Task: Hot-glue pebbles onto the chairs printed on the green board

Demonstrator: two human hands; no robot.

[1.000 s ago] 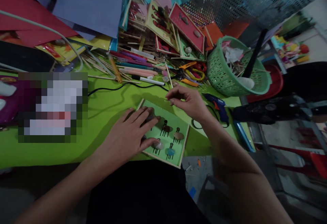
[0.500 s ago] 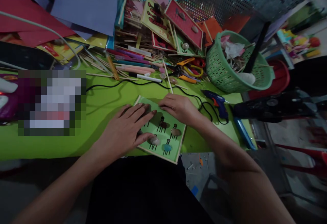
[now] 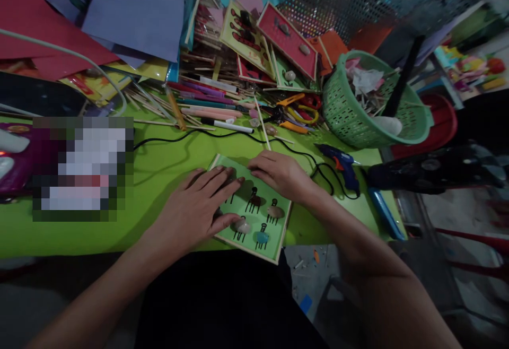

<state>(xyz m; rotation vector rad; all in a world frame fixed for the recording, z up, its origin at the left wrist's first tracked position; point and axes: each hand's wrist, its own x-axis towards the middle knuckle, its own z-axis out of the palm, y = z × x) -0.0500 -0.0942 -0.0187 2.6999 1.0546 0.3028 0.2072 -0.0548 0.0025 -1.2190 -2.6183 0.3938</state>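
Observation:
A green framed board (image 3: pixel 243 200) lies tilted at the table's front edge, its rim edged with pale sticks. Small stones sit on it with black drawn legs and heads, among them a blue stone (image 3: pixel 263 237), a whitish stone (image 3: pixel 242 226) and a tan stone (image 3: pixel 274 211). My left hand (image 3: pixel 202 198) rests flat over the board's left part, fingers spread, its thumb by the whitish stone. At the board's upper edge my right hand (image 3: pixel 280 173) has its fingers curled together. Whatever is under those fingertips is hidden. A thin stick (image 3: pixel 262 121) runs up behind the right hand.
A blue glue gun (image 3: pixel 342 166) with a black cord lies right of the board. Behind are scissors (image 3: pixel 302 110), pens (image 3: pixel 214 111), and stacked framed pictures (image 3: pixel 288 41). A green basket (image 3: pixel 358 121) holds scraps. A purple device (image 3: pixel 16 163) sits at left on the green table (image 3: pixel 159 179).
The whole view has shifted slightly, so everything appears a little lower. Both hands keep nearly the same places on the board.

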